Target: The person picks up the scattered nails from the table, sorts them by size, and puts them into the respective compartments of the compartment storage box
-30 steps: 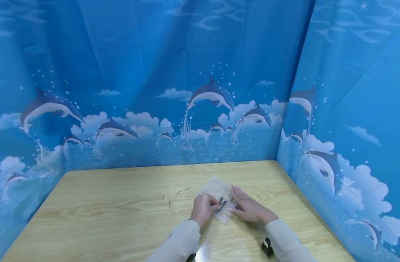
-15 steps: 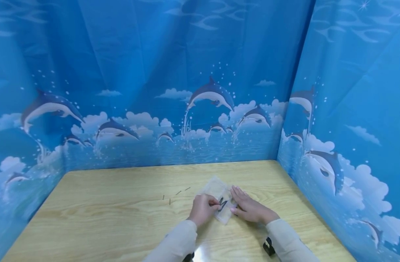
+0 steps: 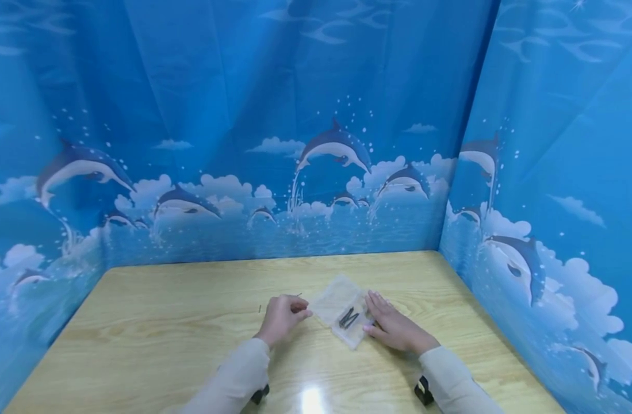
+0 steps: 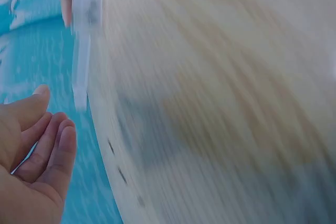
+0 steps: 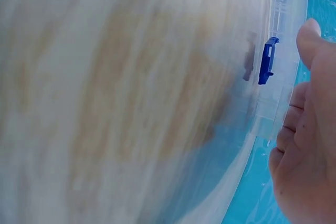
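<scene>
A clear plastic box (image 3: 352, 340) lies on the table with its hinged lid (image 3: 330, 301) folded back. Several thin dark pins (image 3: 349, 317), perhaps nails or drill bits, are in it. My right hand (image 3: 394, 329) rests against the box's right side, fingers extended. The right wrist view shows a blue latch (image 5: 268, 60) on the box near the thumb. Left of the lid is my left hand (image 3: 282, 317), thumb apart from the loosely bent fingers (image 4: 65, 148), nothing visible between them. Loose dark pins (image 4: 122, 176) lie close by; the hand partly covers them in the head view.
The light wooden table (image 3: 155, 339) is bordered by a blue dolphin-print curtain (image 3: 233, 172) at the back and right. One loose pin (image 3: 260, 309) shows just left of the left hand. A bright reflection sits near the table's front.
My left hand has left the pins in the box and moved left to the loose pins on the table. The right hand stays at the box.
</scene>
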A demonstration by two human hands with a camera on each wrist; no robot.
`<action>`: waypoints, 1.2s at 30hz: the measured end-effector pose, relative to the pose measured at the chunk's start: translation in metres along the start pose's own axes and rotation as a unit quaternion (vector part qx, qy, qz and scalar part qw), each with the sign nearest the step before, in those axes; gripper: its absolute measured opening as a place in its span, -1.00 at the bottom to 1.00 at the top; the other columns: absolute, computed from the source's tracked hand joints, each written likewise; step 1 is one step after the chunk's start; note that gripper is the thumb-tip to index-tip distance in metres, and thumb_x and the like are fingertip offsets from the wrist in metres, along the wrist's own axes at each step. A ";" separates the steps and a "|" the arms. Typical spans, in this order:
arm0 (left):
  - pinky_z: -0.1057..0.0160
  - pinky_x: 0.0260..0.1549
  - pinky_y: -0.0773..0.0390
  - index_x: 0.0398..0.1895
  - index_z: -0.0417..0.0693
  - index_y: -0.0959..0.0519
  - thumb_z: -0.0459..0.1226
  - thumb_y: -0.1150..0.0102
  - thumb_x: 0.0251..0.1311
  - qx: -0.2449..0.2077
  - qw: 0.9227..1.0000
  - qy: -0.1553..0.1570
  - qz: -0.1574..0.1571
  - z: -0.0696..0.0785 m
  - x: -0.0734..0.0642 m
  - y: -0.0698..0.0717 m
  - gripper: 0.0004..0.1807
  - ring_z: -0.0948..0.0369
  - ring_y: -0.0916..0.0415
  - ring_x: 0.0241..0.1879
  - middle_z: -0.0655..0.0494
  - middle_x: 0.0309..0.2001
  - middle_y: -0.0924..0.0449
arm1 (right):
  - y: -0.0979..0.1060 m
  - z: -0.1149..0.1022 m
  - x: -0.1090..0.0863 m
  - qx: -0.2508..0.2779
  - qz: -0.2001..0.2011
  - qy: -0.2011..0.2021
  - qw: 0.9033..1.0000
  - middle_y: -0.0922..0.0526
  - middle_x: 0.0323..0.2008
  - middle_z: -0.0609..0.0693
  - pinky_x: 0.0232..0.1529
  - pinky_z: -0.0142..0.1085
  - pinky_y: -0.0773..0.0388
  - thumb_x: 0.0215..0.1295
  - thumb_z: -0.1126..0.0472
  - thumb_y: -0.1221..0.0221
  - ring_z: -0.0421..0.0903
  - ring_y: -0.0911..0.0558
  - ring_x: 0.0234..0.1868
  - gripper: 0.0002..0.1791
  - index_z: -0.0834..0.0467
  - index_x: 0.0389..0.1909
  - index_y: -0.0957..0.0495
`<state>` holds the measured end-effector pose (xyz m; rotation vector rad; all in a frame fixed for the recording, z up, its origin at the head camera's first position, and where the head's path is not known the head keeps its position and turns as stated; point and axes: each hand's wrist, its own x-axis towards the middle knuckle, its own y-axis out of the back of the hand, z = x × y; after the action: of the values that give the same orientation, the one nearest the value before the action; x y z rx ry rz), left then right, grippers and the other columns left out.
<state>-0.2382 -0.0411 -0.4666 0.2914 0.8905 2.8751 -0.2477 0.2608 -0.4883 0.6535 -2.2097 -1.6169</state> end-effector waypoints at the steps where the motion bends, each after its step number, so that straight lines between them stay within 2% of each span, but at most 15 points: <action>1: 0.25 -0.29 -0.65 -0.18 -0.24 -0.66 -0.31 -0.35 0.08 0.003 1.000 0.005 0.008 -0.005 0.000 0.006 -0.76 0.16 -0.63 -0.28 -0.02 -0.25 -0.71 | 0.000 0.000 0.000 0.000 0.002 -0.002 1.000 0.11 0.48 0.27 0.42 0.08 0.04 0.44 -0.21 0.13 0.20 0.08 0.48 -0.15 0.32 0.46 0.09; 8: 0.16 -0.25 -0.64 -0.17 -0.26 -0.65 -0.35 -0.36 0.06 0.039 0.996 0.049 0.056 -0.034 -0.004 0.042 -0.74 0.14 -0.62 -0.28 -0.07 -0.25 -0.70 | -0.003 0.000 -0.001 0.000 0.010 -0.005 1.000 0.10 0.48 0.27 0.42 0.08 0.03 0.43 -0.22 0.13 0.19 0.07 0.48 -0.14 0.32 0.46 0.09; 14: 0.06 -0.18 -0.62 -0.18 -0.25 -0.66 -0.37 -0.35 0.06 0.073 0.989 0.107 0.075 -0.051 -0.011 0.060 -0.77 0.07 -0.62 -0.24 -0.09 -0.24 -0.69 | -0.001 -0.002 -0.001 0.000 0.004 -0.006 1.000 0.12 0.48 0.26 0.43 0.07 0.05 0.45 -0.21 0.14 0.19 0.09 0.49 -0.16 0.32 0.46 0.10; 22: 0.05 -0.19 -0.62 -0.22 -0.25 -0.67 -0.38 -0.39 0.01 0.088 0.982 0.145 0.088 -0.059 -0.017 0.060 -0.77 0.02 -0.63 -0.23 -0.13 -0.23 -0.69 | 0.003 -0.005 -0.001 0.007 -0.007 -0.011 1.000 0.13 0.49 0.26 0.44 0.06 0.07 0.45 -0.19 0.14 0.17 0.11 0.49 -0.16 0.31 0.46 0.12; 36: 0.09 -0.23 -0.61 -0.36 -0.12 -0.71 -0.38 -0.42 -0.04 0.093 0.973 0.180 0.114 -0.067 -0.009 0.049 -0.86 0.12 -0.62 -0.32 0.00 -0.35 -0.70 | 0.001 -0.003 -0.001 0.006 -0.005 -0.007 1.000 0.11 0.48 0.29 0.43 0.07 0.06 0.46 -0.17 0.12 0.20 0.09 0.49 -0.18 0.33 0.45 0.10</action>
<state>-0.2468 -0.1197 -0.4940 -0.1284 1.2659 3.1188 -0.2454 0.2590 -0.4859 0.6601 -2.2301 -1.6192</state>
